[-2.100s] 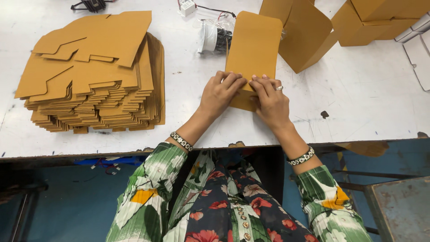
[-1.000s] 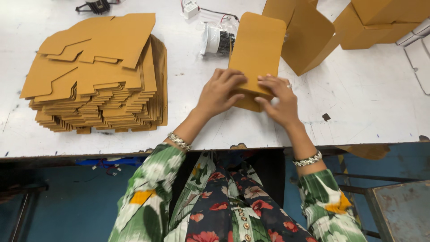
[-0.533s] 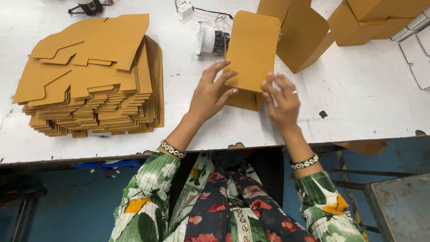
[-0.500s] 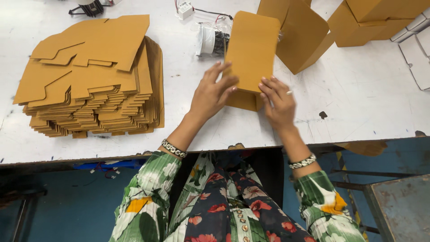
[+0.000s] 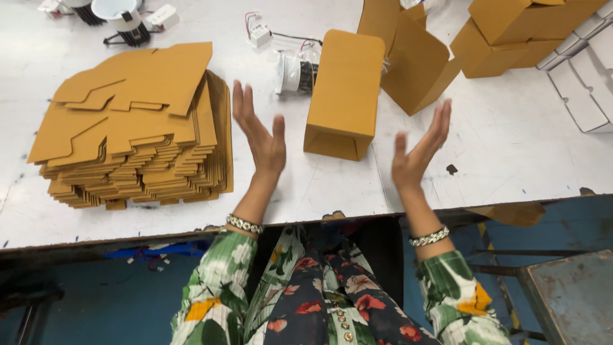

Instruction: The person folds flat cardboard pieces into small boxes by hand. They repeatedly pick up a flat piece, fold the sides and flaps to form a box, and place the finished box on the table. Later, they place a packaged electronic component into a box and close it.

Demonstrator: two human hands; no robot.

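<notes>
A: Hands?
B: Left hand [image 5: 258, 131] and right hand [image 5: 418, 150] are raised, fingers spread, holding nothing, one on each side of the brown box [image 5: 345, 92].

A: Box position?
B: Centre of the frame, lying on the white worktop [image 5: 511, 147], folded into shape, near end appears closed.

A: Remaining?
B: A tall stack of flat cardboard blanks [image 5: 131, 128] at left, unfolded.

The right hand [image 5: 418, 156] is motion-blurred. At the far edge, the brown boxes [image 5: 511, 32], a white lamp fitting [image 5: 121, 16] and the white cartons [image 5: 587, 83] at the right are cut off. The wrapped fitting [image 5: 297, 70] is partly hidden behind the upright box [image 5: 345, 92].
</notes>
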